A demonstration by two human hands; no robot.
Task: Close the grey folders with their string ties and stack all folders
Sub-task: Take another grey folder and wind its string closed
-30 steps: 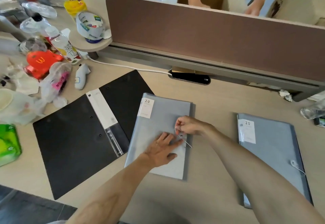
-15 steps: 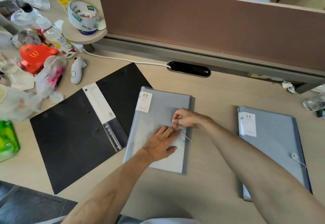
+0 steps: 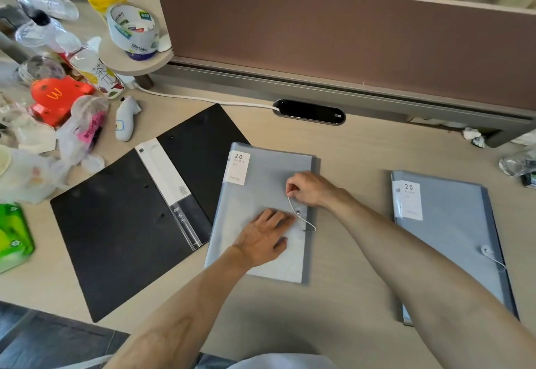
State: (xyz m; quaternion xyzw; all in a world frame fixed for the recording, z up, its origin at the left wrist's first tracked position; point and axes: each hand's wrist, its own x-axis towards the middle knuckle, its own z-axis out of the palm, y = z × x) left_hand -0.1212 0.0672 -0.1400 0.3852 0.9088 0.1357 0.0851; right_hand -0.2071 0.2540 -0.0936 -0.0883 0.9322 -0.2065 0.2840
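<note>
A brown divider panel (image 3: 348,35) runs along the far edge of the pale worktop (image 3: 348,296). At its left end a small round shelf (image 3: 136,60) carries a roll of tape (image 3: 132,31). A white cable (image 3: 203,97) runs to a black oval cable port (image 3: 309,111). On the left lie a red carton (image 3: 56,97), plastic bottles (image 3: 95,73), crumpled bags (image 3: 84,128) and a green packet (image 3: 13,238).

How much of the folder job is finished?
Nothing looks finished yet. Right now the left hand presses the middle grey folder flat while the right hand pulls its string at the button. The other grey folder has a loose string, the black folder lies open, and nothing is stacked.
</note>
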